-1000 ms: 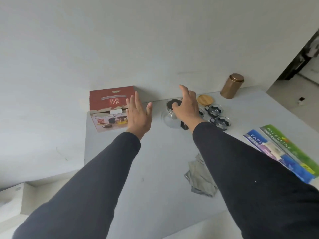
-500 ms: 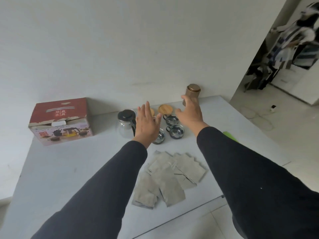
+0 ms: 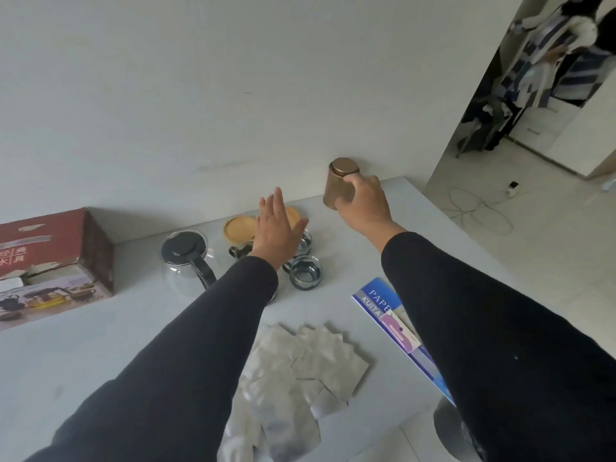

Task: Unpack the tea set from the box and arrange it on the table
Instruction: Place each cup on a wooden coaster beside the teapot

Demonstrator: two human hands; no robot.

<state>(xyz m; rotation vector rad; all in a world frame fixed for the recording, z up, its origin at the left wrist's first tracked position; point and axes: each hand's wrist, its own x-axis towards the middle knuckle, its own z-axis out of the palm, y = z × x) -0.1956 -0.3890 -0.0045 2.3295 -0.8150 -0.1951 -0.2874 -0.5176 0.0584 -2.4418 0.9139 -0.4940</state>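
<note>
My right hand (image 3: 363,205) grips the bronze tin canister (image 3: 338,183) at the back of the white table (image 3: 100,345); the tin leans slightly left. My left hand (image 3: 275,231) hovers flat, fingers straight, above the small glass cups and holds nothing. One glass cup (image 3: 305,271) with a dark handle stands clear in front of it, others are partly hidden under the hand. A glass teapot (image 3: 186,261) with a black lid stands to the left. Round wooden coasters (image 3: 238,228) lie behind the cups. The red tea set box (image 3: 50,261) sits at far left.
Several silver foil packets (image 3: 300,368) lie near the front edge. A blue paper pack (image 3: 383,311) lies under my right forearm. The wall runs close behind the table. A doorway at right opens on a room with a person (image 3: 560,41) and floor cables.
My right hand reached further back and closed round the bronze tin, which now tilts. The view shifted, bringing the blue paper pack back in. My left hand stays open over the cups.
</note>
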